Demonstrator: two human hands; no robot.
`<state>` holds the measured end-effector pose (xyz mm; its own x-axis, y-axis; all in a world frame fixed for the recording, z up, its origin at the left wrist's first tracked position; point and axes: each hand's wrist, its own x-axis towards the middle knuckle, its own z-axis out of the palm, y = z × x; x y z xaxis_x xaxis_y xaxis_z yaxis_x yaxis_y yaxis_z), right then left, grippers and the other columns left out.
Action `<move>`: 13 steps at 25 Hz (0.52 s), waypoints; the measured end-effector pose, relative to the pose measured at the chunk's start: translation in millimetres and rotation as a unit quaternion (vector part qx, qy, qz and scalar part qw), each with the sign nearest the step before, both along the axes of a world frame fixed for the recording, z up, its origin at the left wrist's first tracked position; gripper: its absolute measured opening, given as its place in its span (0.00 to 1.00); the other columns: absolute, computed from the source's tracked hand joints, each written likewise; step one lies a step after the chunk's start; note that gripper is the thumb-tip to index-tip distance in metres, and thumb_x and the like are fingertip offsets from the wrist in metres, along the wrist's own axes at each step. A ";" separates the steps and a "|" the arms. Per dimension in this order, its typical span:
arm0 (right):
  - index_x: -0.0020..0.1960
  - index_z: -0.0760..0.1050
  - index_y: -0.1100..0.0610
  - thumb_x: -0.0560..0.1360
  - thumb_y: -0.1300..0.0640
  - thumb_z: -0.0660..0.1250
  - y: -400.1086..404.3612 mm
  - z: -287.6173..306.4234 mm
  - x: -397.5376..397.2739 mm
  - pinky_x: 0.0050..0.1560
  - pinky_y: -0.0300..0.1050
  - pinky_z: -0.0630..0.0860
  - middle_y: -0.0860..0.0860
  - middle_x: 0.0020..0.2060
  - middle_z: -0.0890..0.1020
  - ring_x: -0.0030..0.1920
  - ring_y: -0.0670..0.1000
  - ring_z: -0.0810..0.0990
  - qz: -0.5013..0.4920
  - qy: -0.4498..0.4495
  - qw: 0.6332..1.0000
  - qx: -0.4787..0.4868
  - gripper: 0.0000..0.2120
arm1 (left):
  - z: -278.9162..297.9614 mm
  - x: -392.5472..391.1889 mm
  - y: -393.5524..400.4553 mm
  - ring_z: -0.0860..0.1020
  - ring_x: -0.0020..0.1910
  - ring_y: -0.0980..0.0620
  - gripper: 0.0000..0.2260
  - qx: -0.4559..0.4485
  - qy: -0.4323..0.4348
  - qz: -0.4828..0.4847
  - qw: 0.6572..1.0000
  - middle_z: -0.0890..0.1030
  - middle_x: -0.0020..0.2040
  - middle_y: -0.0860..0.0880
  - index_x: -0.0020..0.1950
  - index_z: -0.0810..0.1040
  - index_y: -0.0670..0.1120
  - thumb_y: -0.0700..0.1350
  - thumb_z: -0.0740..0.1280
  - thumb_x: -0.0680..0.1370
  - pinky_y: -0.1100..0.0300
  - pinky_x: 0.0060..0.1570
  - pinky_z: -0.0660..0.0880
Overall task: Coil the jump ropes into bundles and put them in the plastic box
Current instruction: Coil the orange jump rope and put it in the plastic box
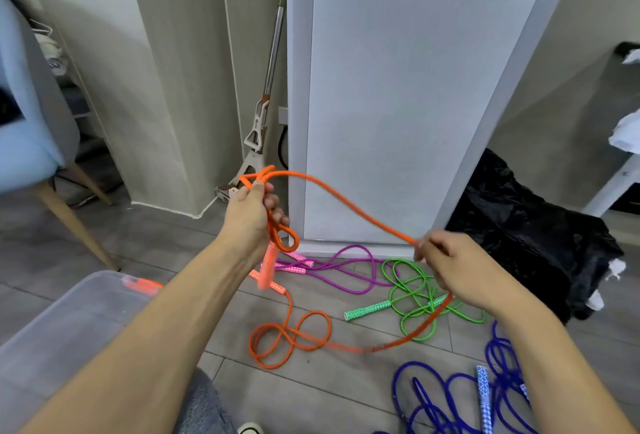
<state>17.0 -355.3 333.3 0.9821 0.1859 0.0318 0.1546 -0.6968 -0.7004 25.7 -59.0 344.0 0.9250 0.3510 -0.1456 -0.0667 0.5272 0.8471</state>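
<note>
- Your left hand (251,213) is gripping the first loops of the orange jump rope (341,203), raised in front of you, with one orange handle (268,269) dangling just below the fist.
- Your right hand (450,265) is pinching the same rope further along, held lower and off to the right.
- Between the two hands the rope is arching left to right; past your right hand it is dropping to the floor and running back left to a loose tangle (289,338).
- So the slack is lying below and between your hands, and your right hand is nearer to it.
- The plastic box (69,326) is sitting at your lower left, just beside your left forearm, with its lid apparently on.
- The purple (349,269), green (414,298) and blue (446,395) ropes are lying uncoiled on the floor.
</note>
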 end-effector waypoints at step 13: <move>0.42 0.72 0.46 0.83 0.45 0.59 97.2 7.1 -40.8 0.36 0.47 0.72 0.42 0.29 0.77 0.33 0.45 0.75 0.013 -0.134 0.989 0.052 0.12 | -1.9 -35.7 -65.3 0.73 0.32 0.53 0.14 0.177 -0.015 -0.205 0.963 0.75 0.41 0.42 0.54 0.81 0.43 0.46 0.57 0.85 0.59 0.33 0.75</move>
